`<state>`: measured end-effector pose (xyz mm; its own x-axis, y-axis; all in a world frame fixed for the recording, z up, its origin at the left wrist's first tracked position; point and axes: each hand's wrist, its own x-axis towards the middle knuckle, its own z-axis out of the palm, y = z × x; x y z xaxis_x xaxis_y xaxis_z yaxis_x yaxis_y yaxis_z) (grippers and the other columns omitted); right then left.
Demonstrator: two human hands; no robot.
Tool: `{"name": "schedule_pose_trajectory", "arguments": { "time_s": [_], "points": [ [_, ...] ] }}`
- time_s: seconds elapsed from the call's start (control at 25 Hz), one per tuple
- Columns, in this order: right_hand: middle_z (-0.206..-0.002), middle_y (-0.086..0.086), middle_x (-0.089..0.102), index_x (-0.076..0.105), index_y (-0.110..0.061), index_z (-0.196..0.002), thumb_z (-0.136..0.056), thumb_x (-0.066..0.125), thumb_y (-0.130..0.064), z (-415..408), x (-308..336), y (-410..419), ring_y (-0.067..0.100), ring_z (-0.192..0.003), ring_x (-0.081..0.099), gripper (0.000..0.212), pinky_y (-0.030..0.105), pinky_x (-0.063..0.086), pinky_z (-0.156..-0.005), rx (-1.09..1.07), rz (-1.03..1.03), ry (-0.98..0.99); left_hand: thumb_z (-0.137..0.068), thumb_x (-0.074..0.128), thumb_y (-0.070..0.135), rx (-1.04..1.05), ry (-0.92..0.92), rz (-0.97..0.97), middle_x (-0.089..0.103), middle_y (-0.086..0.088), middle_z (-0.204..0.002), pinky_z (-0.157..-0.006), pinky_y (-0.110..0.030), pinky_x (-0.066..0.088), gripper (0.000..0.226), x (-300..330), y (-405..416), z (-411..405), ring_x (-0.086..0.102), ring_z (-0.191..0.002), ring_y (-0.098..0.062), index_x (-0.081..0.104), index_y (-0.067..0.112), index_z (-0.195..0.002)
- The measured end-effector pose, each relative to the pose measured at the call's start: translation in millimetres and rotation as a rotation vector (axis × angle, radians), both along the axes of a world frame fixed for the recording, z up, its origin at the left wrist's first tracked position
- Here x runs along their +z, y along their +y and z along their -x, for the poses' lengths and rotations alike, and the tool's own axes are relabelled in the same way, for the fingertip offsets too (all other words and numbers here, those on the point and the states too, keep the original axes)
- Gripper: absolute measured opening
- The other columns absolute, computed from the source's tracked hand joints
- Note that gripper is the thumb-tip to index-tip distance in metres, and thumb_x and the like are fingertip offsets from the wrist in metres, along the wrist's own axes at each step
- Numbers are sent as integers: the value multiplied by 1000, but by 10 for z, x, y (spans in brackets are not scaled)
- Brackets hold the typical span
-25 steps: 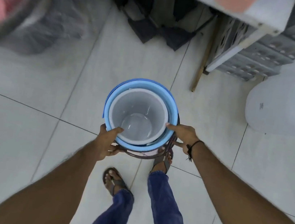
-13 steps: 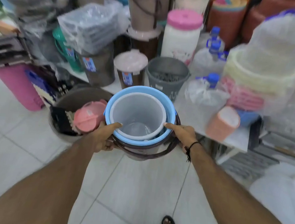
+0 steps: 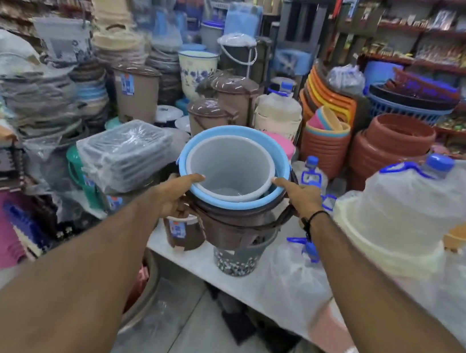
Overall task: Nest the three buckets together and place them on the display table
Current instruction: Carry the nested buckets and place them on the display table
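Left hand (image 3: pixel 173 195) and right hand (image 3: pixel 298 196) gripping nested buckets (image 3: pixel 231 170) above white display table (image 3: pixel 193 257), crowded shop

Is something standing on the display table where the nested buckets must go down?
Yes. Under the nested buckets, a small brown bin and a grey basket occupy the display table edge; wrapped bottles crowd the right.

both arms out fwd; left hand (image 3: pixel 173 195), right hand (image 3: pixel 298 196) clamped, thumbs up.
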<state>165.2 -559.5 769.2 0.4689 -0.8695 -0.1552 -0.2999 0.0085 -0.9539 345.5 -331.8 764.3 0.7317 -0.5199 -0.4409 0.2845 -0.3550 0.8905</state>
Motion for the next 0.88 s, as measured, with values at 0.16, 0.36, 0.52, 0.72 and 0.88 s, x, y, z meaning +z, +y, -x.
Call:
{"name": "schedule_pose_trajectory", "arguments": {
  "time_s": [0.16, 0.36, 0.52, 0.72, 0.88],
  "points": [
    [-78, 11, 77, 74, -3, -81, -32, 86, -62, -357, -253, -719, 23, -64, 65, 78, 46, 60, -69, -27, -15, 30, -83, 70, 43, -46, 55, -2, 59, -14, -91, -48, -30, 45, 52, -106, -659, -333, 59, -62, -27, 47, 17, -122],
    [-77, 8, 70, 70, -5, -75, -48, 87, -51, -588, -780, -1042, 25, -71, 66, 56, 39, 57, -70, -87, -112, 162, -85, 71, 41, -74, 167, -100, 60, -12, -85, -54, -31, 47, 44, -699, -1217, -691, 58, -76, -29, 53, 19, -118],
    [-87, 12, 74, 67, -14, -66, -55, 89, -45, -945, -1546, -1336, 28, -81, 71, 40, 44, 59, -82, -120, -208, 296, -85, 71, 39, -131, 298, -215, 65, -13, -84, -58, -33, 54, 49, -1387, -1606, -1111, 62, -70, -28, 52, 18, -125],
    [-96, 15, 72, 70, -2, -95, -70, 81, -43, -1211, -2196, -1329, 29, -85, 69, 49, 39, 58, -78, -46, -323, 494, -74, 79, 48, -251, 346, -445, 67, -19, -112, -79, -53, 61, 60, -2017, -1758, -1551, 74, -83, -40, 50, 22, -119],
    [-94, 16, 71, 67, -2, -99, -83, 74, -39, -1236, -2281, -1359, 30, -81, 69, 41, 37, 58, -65, 136, -356, 685, -73, 74, 62, -370, 178, -603, 65, -10, -97, -76, -46, 62, 65, -2165, -1762, -1595, 73, -75, -32, 49, 23, -118]
  ]
}}
